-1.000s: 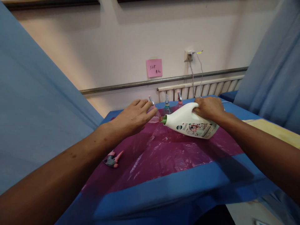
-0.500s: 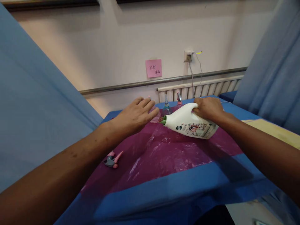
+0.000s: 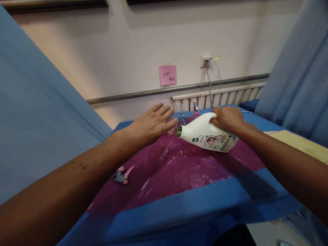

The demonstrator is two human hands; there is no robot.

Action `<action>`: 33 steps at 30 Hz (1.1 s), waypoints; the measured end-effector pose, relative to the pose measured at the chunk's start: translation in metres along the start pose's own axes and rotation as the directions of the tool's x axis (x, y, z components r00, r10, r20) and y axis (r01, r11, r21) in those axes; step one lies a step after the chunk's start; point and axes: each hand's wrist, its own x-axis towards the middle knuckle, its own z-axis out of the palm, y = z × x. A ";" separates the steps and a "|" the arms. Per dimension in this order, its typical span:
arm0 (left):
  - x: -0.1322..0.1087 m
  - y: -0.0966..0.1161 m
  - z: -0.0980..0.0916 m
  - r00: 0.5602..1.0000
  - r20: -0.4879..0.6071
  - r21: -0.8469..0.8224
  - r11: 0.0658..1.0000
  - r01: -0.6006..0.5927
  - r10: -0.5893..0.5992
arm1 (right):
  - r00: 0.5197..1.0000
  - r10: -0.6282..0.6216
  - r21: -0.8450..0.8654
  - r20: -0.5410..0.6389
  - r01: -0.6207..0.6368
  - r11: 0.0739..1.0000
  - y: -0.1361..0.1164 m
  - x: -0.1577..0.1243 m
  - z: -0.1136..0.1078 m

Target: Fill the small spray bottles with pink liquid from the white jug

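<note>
My right hand [image 3: 228,118] is wrapped round the handle of a white detergent bottle [image 3: 216,140] with a printed label. The bottle is tilted well over to the left, its green spout pointing that way. In front of the spout, a small part of a clear pink bottle [image 3: 172,130] shows; my left hand [image 3: 156,123] hides most of it. That hand is stretched out over it, fingers extended and slightly apart; whether it touches the bottle is hidden. Nearer me, a pink and grey spray trigger head [image 3: 123,175] lies loose on the shiny purple sheet [image 3: 164,184].
Behind stand a blue spray bottle [image 3: 181,118] and another with a pink collar [image 3: 195,108]. Blue cloth [image 3: 179,212] covers the table; a yellow cloth [image 3: 299,143] lies at right. Blue curtains [image 3: 38,112] hang either side. A rail [image 3: 143,93] and radiator [image 3: 233,92] line the wall.
My left hand has shifted slightly right, towards the spout, and covers more of the pink bottle. The detergent bottle and my right hand have stayed in place.
</note>
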 end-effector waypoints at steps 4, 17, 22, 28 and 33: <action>0.004 0.000 -0.004 0.999 -0.002 0.067 0.997 -0.034 0.034 | 1.000 0.007 0.012 -0.001 -0.007 1.000 0.000 -0.001 0.000; 0.003 -0.002 -0.005 0.999 -0.044 0.065 0.998 -0.013 0.016 | 1.000 0.014 0.036 -0.002 -0.014 0.999 0.004 -0.001 -0.001; -0.007 0.002 0.003 0.990 -0.034 -0.025 0.990 0.139 -0.140 | 0.999 0.037 0.036 0.001 -0.037 0.999 0.011 -0.003 -0.001; -0.016 0.014 0.019 0.934 -0.001 -0.147 0.924 0.354 -0.358 | 0.996 0.085 0.068 0.007 -0.086 0.994 0.024 -0.004 0.007; -0.018 0.029 0.044 0.869 -0.023 -0.406 0.799 0.444 -0.495 | 0.992 0.123 0.092 -0.042 -0.119 0.989 0.035 -0.009 0.013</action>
